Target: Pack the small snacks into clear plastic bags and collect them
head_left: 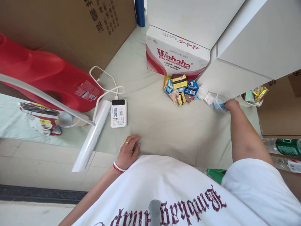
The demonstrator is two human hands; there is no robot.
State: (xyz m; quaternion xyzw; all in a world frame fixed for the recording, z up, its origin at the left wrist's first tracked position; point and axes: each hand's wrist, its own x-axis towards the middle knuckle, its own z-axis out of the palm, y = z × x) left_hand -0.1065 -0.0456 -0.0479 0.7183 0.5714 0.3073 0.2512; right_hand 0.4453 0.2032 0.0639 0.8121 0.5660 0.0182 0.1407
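The right arm stretches far out to the side, its hand point(231, 106) dipped against a clear plastic item with blue in it point(219, 105), just beside the snack packets point(180, 89) (whether those fingers grip it, I cannot tell). The left hand point(128, 151) rests on the pale cloth point(150, 125), fingers loosely bent and parted.

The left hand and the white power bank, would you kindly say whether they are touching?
Apart: the head view shows pale cloth between the left hand and the white power bank.
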